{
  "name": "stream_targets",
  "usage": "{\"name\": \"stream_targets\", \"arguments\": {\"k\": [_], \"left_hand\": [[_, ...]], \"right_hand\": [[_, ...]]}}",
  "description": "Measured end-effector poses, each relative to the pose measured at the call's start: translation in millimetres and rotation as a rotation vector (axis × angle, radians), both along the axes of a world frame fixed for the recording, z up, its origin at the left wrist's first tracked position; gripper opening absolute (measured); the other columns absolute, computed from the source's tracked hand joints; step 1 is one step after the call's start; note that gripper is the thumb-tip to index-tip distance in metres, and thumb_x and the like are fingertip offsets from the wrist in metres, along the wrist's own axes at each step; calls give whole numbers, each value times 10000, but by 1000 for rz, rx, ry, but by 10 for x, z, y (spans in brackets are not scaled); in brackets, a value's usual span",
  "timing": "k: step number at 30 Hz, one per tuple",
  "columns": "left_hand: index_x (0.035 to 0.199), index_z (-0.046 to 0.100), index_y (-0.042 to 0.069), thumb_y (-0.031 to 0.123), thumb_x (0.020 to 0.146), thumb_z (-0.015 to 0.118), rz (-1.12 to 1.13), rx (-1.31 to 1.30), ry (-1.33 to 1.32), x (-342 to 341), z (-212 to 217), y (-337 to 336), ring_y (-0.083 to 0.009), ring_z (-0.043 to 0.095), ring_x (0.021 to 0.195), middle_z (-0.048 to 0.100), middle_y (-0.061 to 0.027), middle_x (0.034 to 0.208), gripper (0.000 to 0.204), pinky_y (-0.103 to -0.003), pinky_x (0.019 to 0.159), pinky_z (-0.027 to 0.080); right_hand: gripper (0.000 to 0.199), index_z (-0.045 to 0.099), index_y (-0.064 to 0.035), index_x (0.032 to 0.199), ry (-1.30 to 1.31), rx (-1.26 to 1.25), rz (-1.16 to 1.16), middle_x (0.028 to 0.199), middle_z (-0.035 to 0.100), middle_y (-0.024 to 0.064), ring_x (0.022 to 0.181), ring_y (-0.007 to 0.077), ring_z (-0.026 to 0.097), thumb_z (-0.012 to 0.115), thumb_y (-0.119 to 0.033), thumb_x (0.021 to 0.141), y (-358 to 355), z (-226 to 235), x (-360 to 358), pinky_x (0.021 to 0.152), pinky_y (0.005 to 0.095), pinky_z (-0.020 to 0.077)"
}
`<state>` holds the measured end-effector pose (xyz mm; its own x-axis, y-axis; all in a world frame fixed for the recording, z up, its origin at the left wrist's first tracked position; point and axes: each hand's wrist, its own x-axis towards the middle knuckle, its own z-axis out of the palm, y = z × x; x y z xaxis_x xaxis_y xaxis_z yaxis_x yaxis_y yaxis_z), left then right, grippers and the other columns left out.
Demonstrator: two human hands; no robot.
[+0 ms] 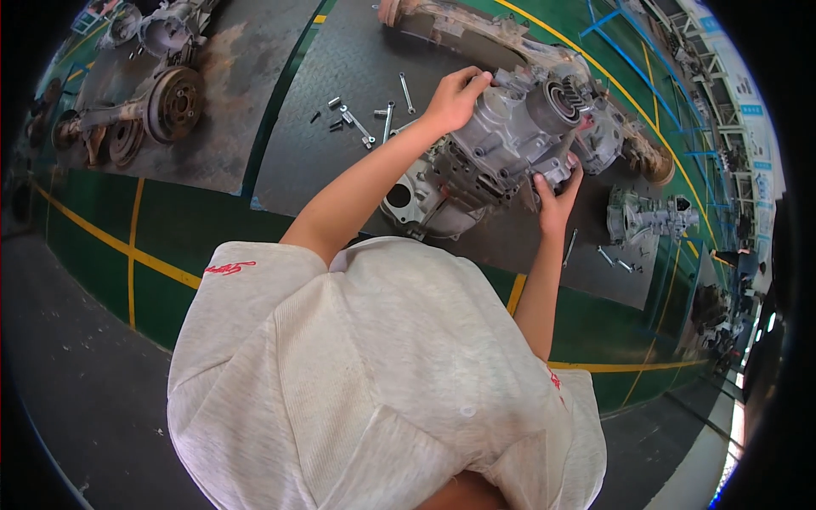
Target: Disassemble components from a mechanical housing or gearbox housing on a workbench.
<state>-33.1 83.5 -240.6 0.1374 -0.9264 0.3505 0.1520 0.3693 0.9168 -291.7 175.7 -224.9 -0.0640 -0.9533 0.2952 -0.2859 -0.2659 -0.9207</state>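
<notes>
Both my hands grip a grey cast-metal gearbox housing, which has a round bearing and a toothed gear shaft facing up at its far end. My left hand is closed on its far left edge, the fingers curled over the rim. At its near right side my right hand holds the lower edge, thumb and fingers around it. Below and to the left lies another gearbox casing with a round opening. Whether the two castings touch is hidden by the upper one.
Wrenches, sockets and bolts lie on the dark metal table to the left. A rusty axle runs along the back. On the right sit a smaller gearbox and more wrenches. A second table carries brake drums.
</notes>
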Motion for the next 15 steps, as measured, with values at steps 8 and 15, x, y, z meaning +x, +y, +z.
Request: {"name": "stream_targets", "arguments": {"k": [8,15], "left_hand": [[924,673,-17,343,991,572,-36,68,49,14,116,86,-134,529,809,620,-76,813,380,-292,775,438],[1028,640,4,315,962,635,-75,21,63,38,29,78,-129,565,896,650,-54,925,318,-280,846,435]], "right_hand": [[782,408,-13,1444,-102,26,51,1392,486,126,1301,250,453,809,-142,786,-17,90,15,1119,359,329],[543,470,-61,1425,-554,174,-46,1420,504,78,1311,222,453,620,-339,984,-8,7,102,1119,362,332]]}}
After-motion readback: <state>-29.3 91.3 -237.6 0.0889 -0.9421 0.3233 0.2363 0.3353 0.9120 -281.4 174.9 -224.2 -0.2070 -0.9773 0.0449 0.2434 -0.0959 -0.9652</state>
